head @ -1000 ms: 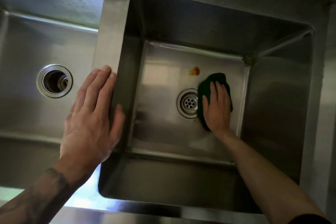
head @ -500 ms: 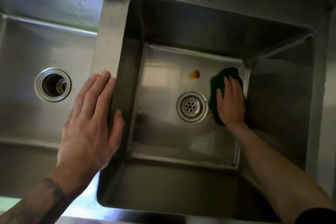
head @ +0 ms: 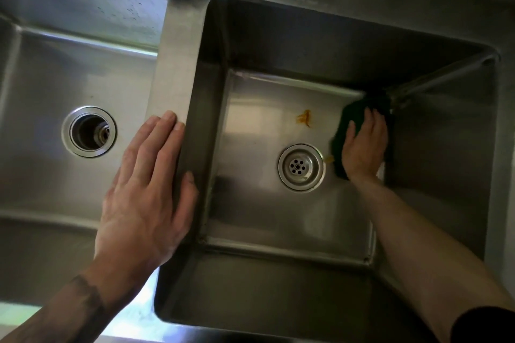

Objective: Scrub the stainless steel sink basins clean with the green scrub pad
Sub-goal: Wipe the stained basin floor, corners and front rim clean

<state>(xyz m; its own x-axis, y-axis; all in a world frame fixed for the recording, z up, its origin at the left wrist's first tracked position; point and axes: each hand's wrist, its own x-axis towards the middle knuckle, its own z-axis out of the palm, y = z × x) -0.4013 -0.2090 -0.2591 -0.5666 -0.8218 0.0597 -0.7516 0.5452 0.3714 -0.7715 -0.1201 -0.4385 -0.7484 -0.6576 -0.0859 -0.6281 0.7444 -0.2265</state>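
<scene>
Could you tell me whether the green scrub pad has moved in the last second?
Yes: the green scrub pad slid away from the drain, toward the far right corner.

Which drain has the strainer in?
The right basin's drain, next to the green scrub pad: perforated strainer fitted. The left basin's drain is an open hole.

green scrub pad (head: 359,111) flat, right basin (head: 264,189) far-rt corner
</scene>
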